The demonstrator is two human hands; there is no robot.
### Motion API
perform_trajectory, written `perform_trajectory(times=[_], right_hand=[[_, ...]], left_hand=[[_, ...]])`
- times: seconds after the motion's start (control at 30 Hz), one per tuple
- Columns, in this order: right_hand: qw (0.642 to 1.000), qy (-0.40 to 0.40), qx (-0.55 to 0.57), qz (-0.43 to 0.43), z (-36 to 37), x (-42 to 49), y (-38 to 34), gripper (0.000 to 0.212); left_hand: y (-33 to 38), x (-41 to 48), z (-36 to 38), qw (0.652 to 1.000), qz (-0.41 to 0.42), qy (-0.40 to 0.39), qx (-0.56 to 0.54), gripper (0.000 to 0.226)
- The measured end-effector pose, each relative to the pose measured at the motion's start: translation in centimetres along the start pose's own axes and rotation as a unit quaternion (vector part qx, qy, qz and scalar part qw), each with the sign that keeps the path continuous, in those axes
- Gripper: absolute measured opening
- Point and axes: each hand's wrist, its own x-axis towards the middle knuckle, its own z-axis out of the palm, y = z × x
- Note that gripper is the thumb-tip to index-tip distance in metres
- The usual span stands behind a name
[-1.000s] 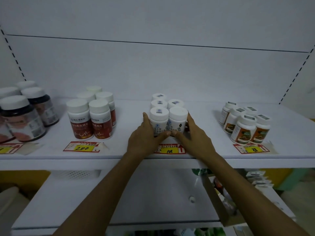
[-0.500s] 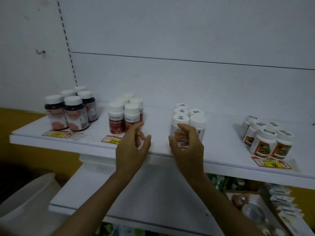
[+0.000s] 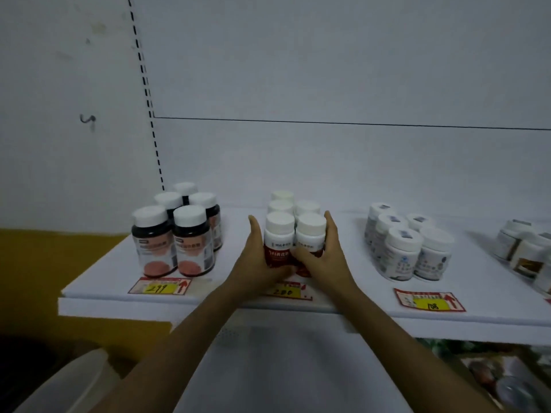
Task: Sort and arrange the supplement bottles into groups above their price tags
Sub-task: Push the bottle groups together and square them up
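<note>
Five red-labelled bottles (image 3: 293, 234) stand upright in a tight cluster on a white shelf (image 3: 98, 283), directly behind a price tag marked 280 (image 3: 287, 292). The left hand (image 3: 256, 265) and right hand (image 3: 326, 257) flank the cluster. Their fingers lie straight and flat against the outer sides of the two front bottles, and the thumbs rest across the front labels, so the group is pressed between the hands.

The step in hand appears to be squaring this group up over its tag. The next move probably calls for gentle, even pressure from both sides, because the bottles look tall for their width and could slide or tip on the smooth shelf. The wrists partly hide the tag, so centring would need a check once the hands lift.

The bottles are round cylinders of glossy white plastic with plain white caps, and a dark red label wraps the lower body.

To the left, well apart, a group of dark bottles (image 3: 176, 236) with white caps and pinkish labels stands above a tag marked 299 (image 3: 159, 287). To the right, squat white bottles (image 3: 408, 254) with small stickers on their caps stand above a tag marked 108 (image 3: 429, 302). A further group (image 3: 524, 254) at the right edge is too blurred to describe. Behind everything is a matte white back panel (image 3: 328, 162).
</note>
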Motion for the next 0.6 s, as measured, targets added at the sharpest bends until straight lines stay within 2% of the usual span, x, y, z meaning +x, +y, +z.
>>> perform_trajectory(times=[0.07,0.13,0.2,0.4,0.6], right_hand=[[1.0,-0.003,-0.005,0.0,0.1,0.2,0.3,0.087],[1.0,-0.005,-0.011,0.001,0.0,0.4,0.1,0.067],[1.0,-0.002,-0.018,0.006,0.0,0.4,0.1,0.057],[0.999,0.015,-0.041,0.027,0.3,0.1,0.8,0.06],[0.998,0.017,-0.045,0.029,0.3,0.2,0.8,0.063]], left_hand=[[-0.8,0.8,0.1,0.999,0.01,-0.024,-0.019,0.126],[-1.3,1.2,0.1,0.999,0.022,-0.031,-0.028,0.124],[-1.9,1.5,0.0,0.998,0.037,-0.03,-0.032,0.123],[-3.3,2.2,0.2,0.997,0.045,-0.028,-0.047,0.111],[-2.7,1.9,0.2,0.997,0.05,-0.023,-0.049,0.122]])
